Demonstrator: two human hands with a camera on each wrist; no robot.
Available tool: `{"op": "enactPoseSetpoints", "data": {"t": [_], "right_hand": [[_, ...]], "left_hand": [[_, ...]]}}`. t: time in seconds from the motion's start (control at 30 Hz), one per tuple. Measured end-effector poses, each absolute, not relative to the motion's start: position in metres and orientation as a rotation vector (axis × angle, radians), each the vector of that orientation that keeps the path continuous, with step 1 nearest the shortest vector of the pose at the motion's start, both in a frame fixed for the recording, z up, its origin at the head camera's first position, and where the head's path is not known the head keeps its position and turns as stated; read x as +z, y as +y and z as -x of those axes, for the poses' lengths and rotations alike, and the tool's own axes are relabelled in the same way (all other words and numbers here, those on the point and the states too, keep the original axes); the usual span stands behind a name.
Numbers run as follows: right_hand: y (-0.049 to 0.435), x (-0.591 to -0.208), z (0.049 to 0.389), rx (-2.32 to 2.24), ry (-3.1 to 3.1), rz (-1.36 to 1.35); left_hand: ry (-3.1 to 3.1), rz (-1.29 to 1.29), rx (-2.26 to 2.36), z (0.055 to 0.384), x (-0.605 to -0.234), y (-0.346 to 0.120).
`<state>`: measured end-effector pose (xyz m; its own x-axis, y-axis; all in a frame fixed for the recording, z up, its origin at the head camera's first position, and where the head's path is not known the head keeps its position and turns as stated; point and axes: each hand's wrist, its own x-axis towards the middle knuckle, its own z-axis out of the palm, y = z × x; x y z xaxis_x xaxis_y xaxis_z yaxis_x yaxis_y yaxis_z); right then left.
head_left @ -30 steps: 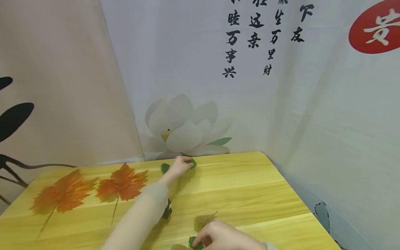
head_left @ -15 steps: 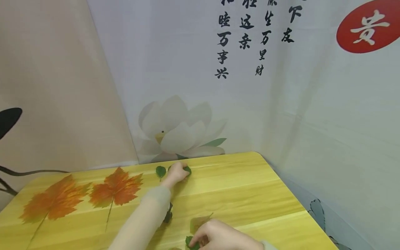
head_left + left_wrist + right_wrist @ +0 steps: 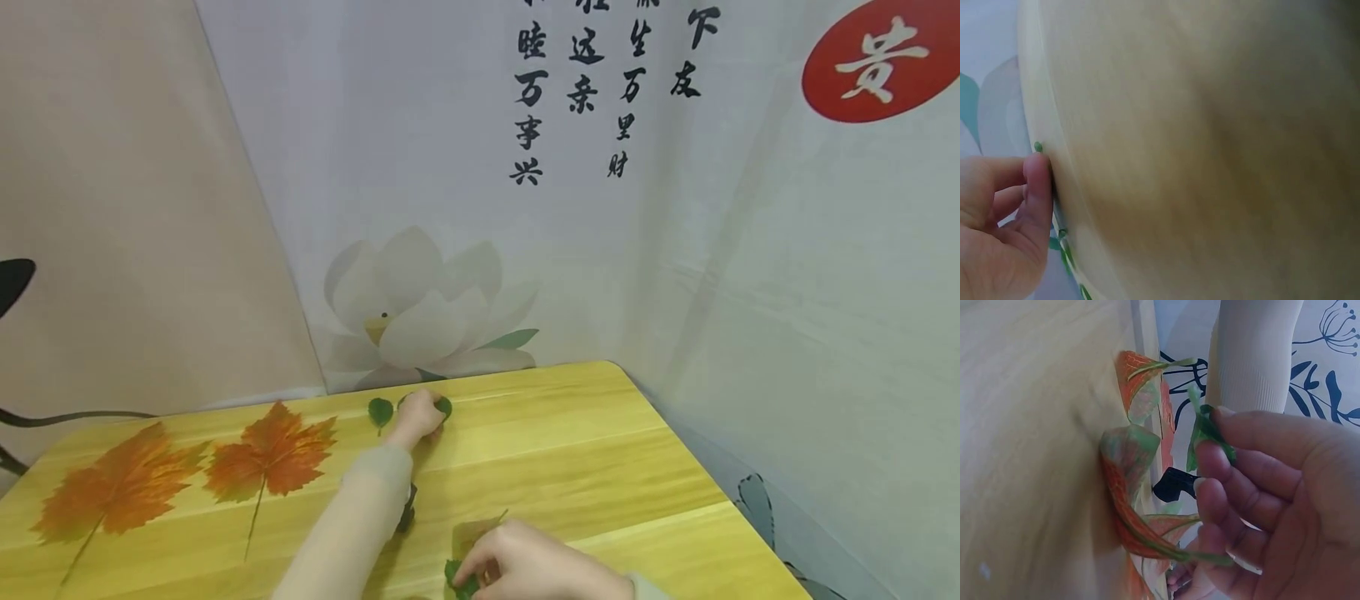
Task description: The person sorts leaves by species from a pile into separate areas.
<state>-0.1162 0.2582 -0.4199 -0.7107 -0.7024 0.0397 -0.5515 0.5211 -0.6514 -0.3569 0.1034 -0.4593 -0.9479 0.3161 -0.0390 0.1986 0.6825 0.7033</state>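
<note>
Head view: at the table's (image 3: 570, 442) far edge, the left hand (image 3: 417, 417) seems to pinch a green leaf (image 3: 446, 407) — the grip is partly hidden — while the right hand (image 3: 528, 564) pinches a second leaf (image 3: 457, 579) above the table, closer in.

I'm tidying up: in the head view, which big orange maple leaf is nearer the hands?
The right maple leaf, lying between the left sleeve and the farther, left maple leaf.
</note>
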Motion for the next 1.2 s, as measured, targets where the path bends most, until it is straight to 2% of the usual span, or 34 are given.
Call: {"op": "enactPoseSetpoints", "data": {"t": [0.43, 0.7, 0.93, 1.2], "right_hand": [[0.269, -0.412, 0.127, -1.163, 2.426, 0.966], [0.283, -0.396, 0.141, -1.227, 2.570, 0.884], [0.292, -0.390, 0.176, -1.232, 2.707, 0.784], [0.308, -0.411, 0.232, -1.248, 2.864, 0.516]], "left_hand": [[2.575, -0.351, 1.257, 0.350, -0.458, 0.097], [2.469, -0.264, 1.345, 0.353, -0.463, 0.093], [2.467, -0.261, 1.362, 0.354, -0.463, 0.092], [2.460, -0.244, 1.382, 0.353, -0.464, 0.091]]}}
